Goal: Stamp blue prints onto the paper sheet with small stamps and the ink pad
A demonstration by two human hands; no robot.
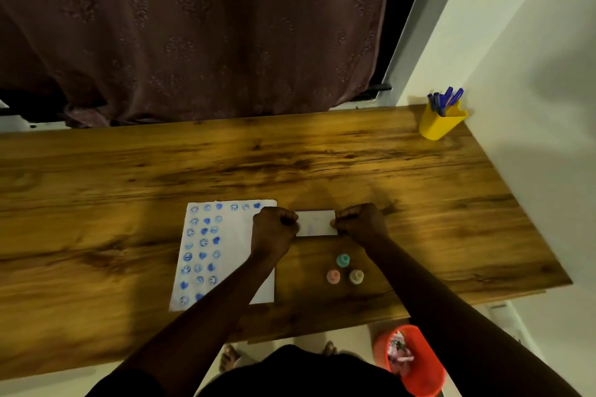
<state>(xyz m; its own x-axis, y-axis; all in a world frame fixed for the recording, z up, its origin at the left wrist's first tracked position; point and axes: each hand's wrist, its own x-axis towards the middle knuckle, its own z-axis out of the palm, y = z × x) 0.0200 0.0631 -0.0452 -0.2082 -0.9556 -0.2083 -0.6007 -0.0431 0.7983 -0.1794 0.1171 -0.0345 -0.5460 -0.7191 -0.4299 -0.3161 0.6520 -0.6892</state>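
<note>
A white paper sheet (pixel 206 255) lies on the wooden table (pixel 290 158), covered with several blue smiley and heart prints. Just right of it sits a small white rectangular case, the ink pad (pixel 314 223); its ink surface is not visible. My left hand (pixel 274 225) grips its left end and my right hand (pixel 359 222) grips its right end, fingers curled. Three small stamps stand close together nearer to me: a teal stamp (pixel 342 260), a pink stamp (pixel 333 276) and a beige stamp (pixel 356 276). My left forearm covers the sheet's lower right part.
A yellow cup (pixel 440 124) holding blue pens stands at the table's far right corner by the white wall. A dark curtain hangs behind the table. Below the near edge, an orange bin (pixel 416 361) sits on the floor beside my feet.
</note>
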